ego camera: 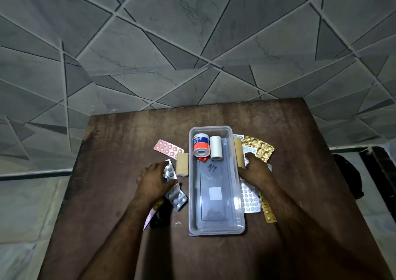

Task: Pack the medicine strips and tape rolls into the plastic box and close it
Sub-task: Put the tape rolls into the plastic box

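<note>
The clear plastic box (pixel 216 228) stands open in the middle of the brown table. At its far end lie an orange-and-white adhesive tape roll (pixel 200 146) and a plain white tape roll (pixel 215 147). My left hand (pixel 154 180) is closed on a silver medicine strip (pixel 170 171) just left of the box. A tan tape roll (pixel 182 164) lies between that hand and the box. My right hand (pixel 257 170) rests on strips right of the box, fingers touching another tan tape roll (pixel 239 153).
More strips lie around: a pink one (pixel 168 148) at far left, a crumpled gold one (pixel 259 148) at far right, a silver one (pixel 249 198) and an orange one (pixel 267 210) beside the box. A dark object (pixel 157 217) sits under my left wrist.
</note>
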Demonstrator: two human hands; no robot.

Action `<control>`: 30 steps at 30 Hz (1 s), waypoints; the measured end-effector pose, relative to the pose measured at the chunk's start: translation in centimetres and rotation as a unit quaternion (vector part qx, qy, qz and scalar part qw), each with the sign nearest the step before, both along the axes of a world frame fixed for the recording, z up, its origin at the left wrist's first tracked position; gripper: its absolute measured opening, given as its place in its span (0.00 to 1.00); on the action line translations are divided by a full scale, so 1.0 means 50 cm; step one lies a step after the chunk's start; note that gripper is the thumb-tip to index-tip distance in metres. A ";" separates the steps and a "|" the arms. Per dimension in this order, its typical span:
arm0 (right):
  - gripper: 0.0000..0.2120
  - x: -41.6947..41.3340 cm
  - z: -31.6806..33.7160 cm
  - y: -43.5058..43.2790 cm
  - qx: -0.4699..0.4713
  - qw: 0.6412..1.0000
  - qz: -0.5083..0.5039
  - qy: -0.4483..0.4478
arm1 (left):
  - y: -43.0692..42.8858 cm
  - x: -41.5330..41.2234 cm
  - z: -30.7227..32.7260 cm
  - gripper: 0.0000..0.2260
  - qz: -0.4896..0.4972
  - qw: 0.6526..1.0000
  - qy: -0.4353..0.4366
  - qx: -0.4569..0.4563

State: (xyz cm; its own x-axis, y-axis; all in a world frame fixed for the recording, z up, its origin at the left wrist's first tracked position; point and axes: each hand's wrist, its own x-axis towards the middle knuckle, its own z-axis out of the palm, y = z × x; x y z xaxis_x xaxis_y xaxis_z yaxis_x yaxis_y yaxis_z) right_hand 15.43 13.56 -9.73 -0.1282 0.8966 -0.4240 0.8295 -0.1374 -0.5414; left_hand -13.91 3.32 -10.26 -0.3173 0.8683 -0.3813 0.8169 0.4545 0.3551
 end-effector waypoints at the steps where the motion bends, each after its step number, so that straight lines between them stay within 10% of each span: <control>1: 0.22 -0.002 0.000 0.000 -0.008 1.000 -0.014 0.004 | 0.014 0.013 0.003 0.32 -0.017 1.000 0.013 -0.003; 15: 0.21 0.005 0.003 0.003 -0.017 0.994 -0.094 0.055 | 0.099 0.070 0.033 0.25 -0.123 0.990 0.056 -0.043; 22: 0.26 0.032 0.058 -0.010 0.033 0.987 -0.126 0.088 | 0.085 0.040 0.052 0.41 0.037 0.993 -0.067 0.092; 30: 0.32 -0.032 0.152 -0.123 0.040 0.998 0.012 0.055 | 0.051 0.112 0.131 0.41 -0.043 0.988 -0.028 0.146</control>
State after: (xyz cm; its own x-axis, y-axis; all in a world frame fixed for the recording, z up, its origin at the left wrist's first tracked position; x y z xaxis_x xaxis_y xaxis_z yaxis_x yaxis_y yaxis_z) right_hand 13.81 7.40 -2.11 -0.1916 0.9232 -0.3331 0.7669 -0.0709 -0.6379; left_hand -8.29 5.88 -3.70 -0.2225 0.9669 -0.1251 0.8231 0.2550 0.5074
